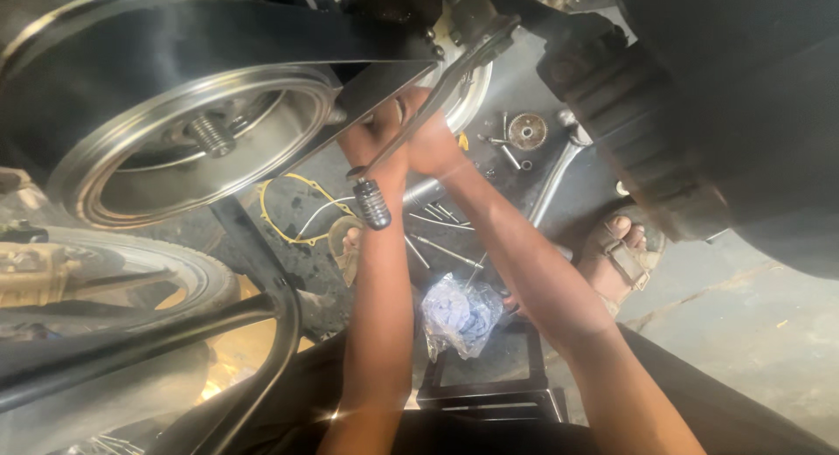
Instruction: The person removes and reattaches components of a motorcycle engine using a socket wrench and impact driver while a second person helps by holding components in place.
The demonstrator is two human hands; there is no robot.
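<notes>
Both my hands are raised together under a scooter's engine. My left hand [377,142] and my right hand [434,145] both grip a long flat metal wrench [454,79] that slants up to the right, its head near a fitting at the top. A black ribbed grip [371,203] shows in front of my left wrist. Just left of my hands sit a large shiny pulley [210,136] with a threaded shaft in its middle and a black drive belt [175,44] around it.
A black knobbly tyre [638,131] stands at right. On the dark floor lie a spanner [555,180], several long bolts [437,219], a yellow gasket [293,210] and a crumpled plastic bag [459,315]. My sandalled foot [625,245] rests by them. Another wheel [131,263] is at left.
</notes>
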